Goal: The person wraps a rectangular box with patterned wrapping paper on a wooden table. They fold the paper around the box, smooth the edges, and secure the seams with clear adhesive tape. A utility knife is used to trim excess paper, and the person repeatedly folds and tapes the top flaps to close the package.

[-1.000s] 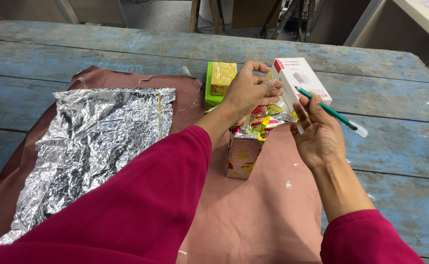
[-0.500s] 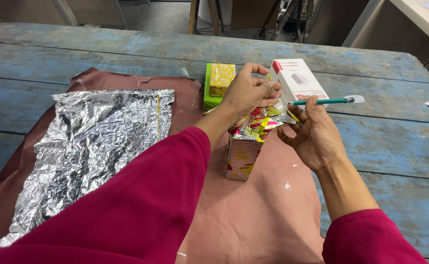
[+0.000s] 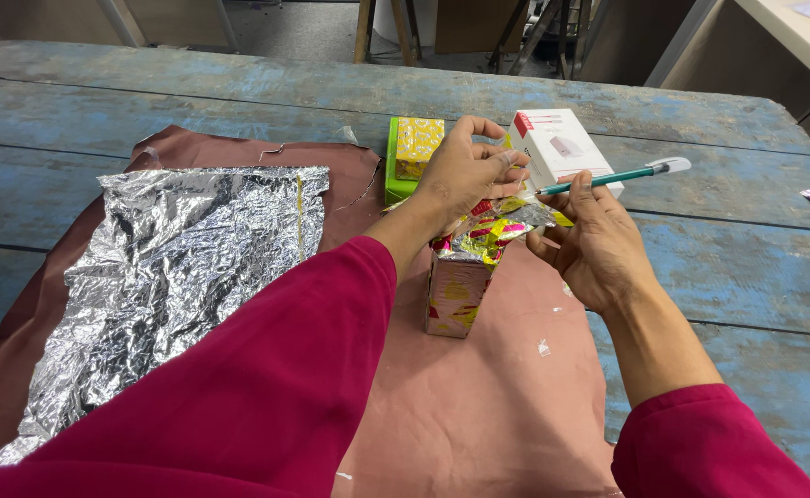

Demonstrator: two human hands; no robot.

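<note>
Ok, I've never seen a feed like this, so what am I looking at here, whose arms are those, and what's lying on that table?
There is no machine: a head-worn camera looks down at one person's two bare hands in red sleeves. The left hand pinches colourful shiny wrapping paper over a small box standing upright. The right hand grips a green pen-like tool and touches the same paper. Underneath is a brown sheet on a worn blue wooden table. Crumpled silver foil lies to the left; a green box and a white box sit behind.

Head view, close, steeply down onto table [image 3: 718, 249]
</note>
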